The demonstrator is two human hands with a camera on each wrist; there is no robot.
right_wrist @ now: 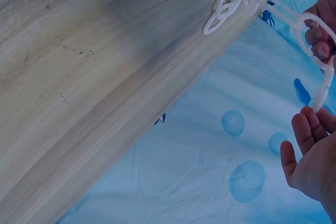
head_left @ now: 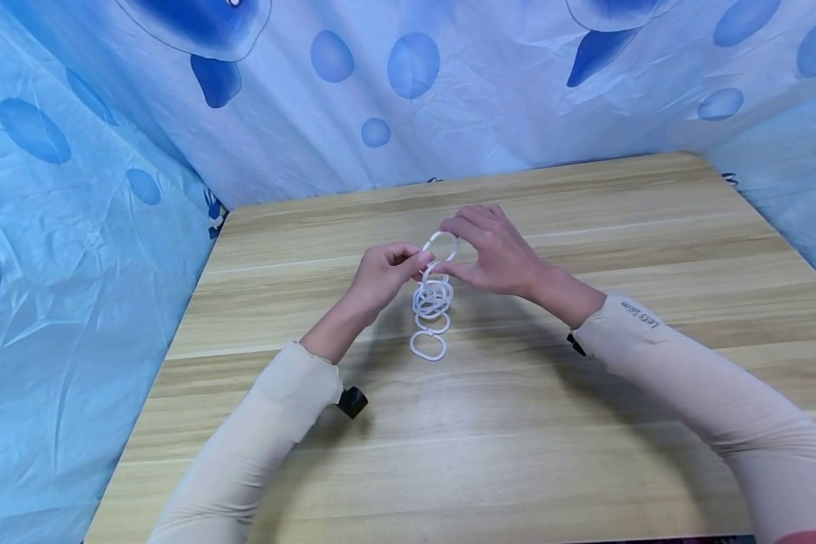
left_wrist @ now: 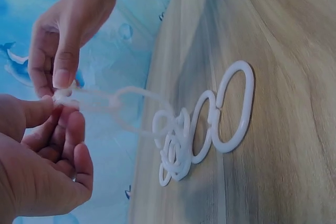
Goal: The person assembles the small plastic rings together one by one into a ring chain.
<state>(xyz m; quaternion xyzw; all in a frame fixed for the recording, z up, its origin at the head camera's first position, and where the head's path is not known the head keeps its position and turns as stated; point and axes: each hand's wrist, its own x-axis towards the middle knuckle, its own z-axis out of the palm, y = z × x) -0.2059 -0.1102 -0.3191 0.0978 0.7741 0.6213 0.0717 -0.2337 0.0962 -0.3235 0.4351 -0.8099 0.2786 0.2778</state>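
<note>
White plastic rings, linked into a chain (head_left: 431,308), trail onto the middle of the table, with several bunched together and an oval one (left_wrist: 247,103) lying nearest the person. The left hand (head_left: 384,278) pinches the upper part of this chain between thumb and fingers. Opposite it, the right hand (head_left: 499,253) holds the topmost ring (head_left: 440,233) by its edge, raised above the tabletop. In the left wrist view the thumbs and fingertips nearly meet, and they hide part of the gripped rings. A blurred link (left_wrist: 142,90) hangs between the hands and the pile.
The wood-grain table (head_left: 585,423) extends around the rings on every side. A blue curtain (head_left: 265,136) printed with bubbles and sea animals hangs behind it and at the sides. A small black device (head_left: 352,402) sits at the left sleeve's cuff.
</note>
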